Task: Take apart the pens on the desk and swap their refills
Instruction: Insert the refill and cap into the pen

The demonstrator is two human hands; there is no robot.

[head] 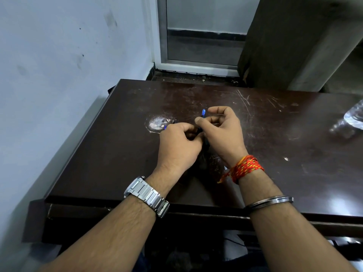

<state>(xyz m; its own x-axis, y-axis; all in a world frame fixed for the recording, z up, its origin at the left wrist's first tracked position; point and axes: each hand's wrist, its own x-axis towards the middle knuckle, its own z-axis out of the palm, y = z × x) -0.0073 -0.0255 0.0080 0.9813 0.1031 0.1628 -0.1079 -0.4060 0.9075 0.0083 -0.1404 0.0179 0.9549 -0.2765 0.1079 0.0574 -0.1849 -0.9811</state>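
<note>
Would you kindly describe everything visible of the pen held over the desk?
Mostly hidden, the pen shows a blue, plastic-looking end sticking up beside the right hand and a dark stretch between both hands. It tilts over the desk, gripped by the right hand and left hand. Whether it is apart is unclear.

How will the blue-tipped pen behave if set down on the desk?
Likely light and stiff: the left hand and right hand hold the blue-tipped pen in a mere pinch. Slim and seemingly round, it may roll on the glossy desk.
</note>
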